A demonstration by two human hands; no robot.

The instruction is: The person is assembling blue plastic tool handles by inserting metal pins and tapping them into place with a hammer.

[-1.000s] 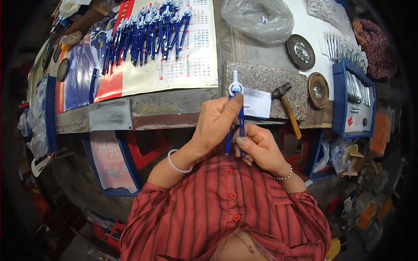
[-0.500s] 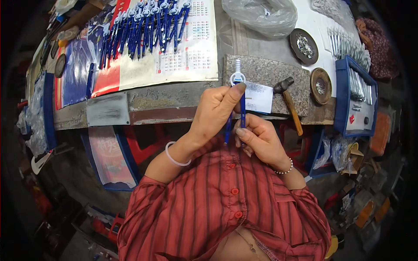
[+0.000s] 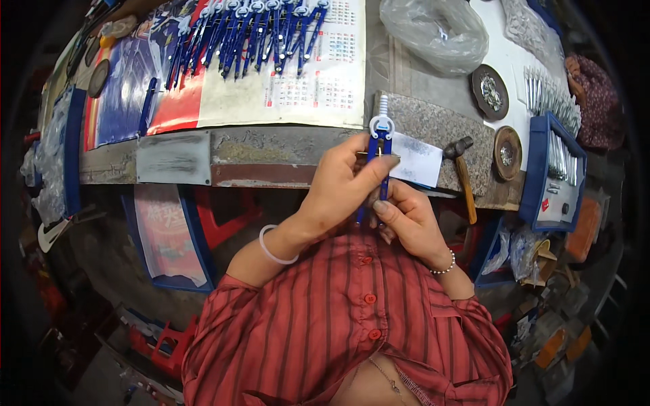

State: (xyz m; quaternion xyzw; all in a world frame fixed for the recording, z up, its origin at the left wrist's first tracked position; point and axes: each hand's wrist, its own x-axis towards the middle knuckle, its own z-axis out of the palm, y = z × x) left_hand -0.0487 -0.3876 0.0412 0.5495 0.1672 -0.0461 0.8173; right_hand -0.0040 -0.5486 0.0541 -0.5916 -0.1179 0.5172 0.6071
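A blue drawing compass with a ribbed white top stands upright between my hands, in front of the table edge. My left hand pinches it at the upper legs, thumb lying across the front. A small thin metal crosspiece shows beside the thumb. Lower down, my right hand is closed around one leg, its thumb against the fingers. The leg tips are partly hidden by my fingers. Just beyond lies a granite slab bearing a smudged white paper and a hammer with a wooden handle.
Several finished-looking blue compasses lie in a row on a calendar sheet. Two round dishes of small metal parts sit at the right. Beside them is a blue tray with metal legs. A person's patterned sleeve is at far right.
The view has shifted, so the table things sit further right and the left tray appears higher. The left thumb is lower on the compass, uncovering its upper legs. Both hands keep their hold.
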